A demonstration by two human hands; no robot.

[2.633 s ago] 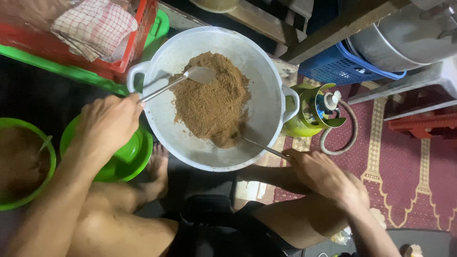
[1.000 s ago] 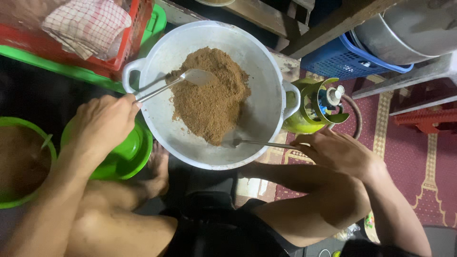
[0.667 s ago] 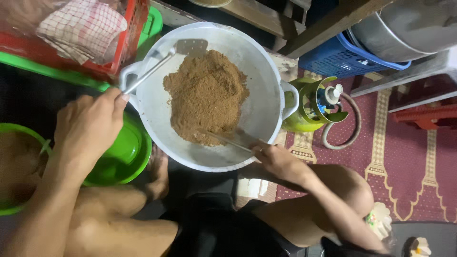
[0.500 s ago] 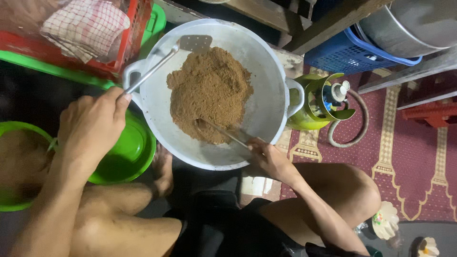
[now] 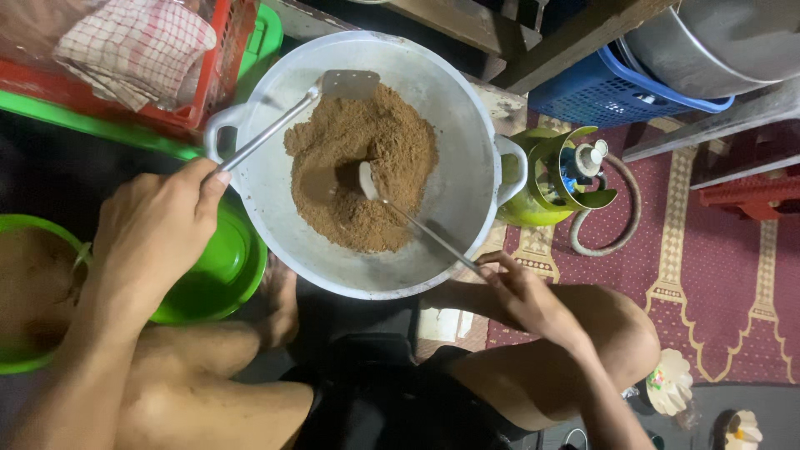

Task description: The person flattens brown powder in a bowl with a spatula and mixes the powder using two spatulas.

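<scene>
Two bare hands work a large pan from either side: the left hand (image 5: 158, 229) is closed around the end of a long metal spatula (image 5: 287, 121), and the right hand (image 5: 521, 292) grips the handle of a metal spoon (image 5: 408, 217) between its fingers. The spatula's flat blade rests at the far edge of a mound of brown powder (image 5: 362, 171), while the spoon's bowl is dug into a hollow near the middle of the mound. The powder lies heaped in the centre of a wide, pale metal pan (image 5: 454, 142) with a loop handle on each side, its bare walls showing all around the heap. The pan sits in front of the person's bent bare legs, one knee (image 5: 617, 342) just under the right hand. Just beside the pan's right handle stands a yellow-green gas cylinder (image 5: 550, 179) with a hose (image 5: 621, 212) curling off it onto a maroon patterned rug (image 5: 717, 275). Under the left hand lies a green plastic lid (image 5: 217, 275), and a green bowl (image 5: 29, 292) sits at the left edge. Beyond the pan are a red crate (image 5: 212, 75) holding a checked cloth (image 5: 137, 46) and a blue basket (image 5: 600, 92).
</scene>
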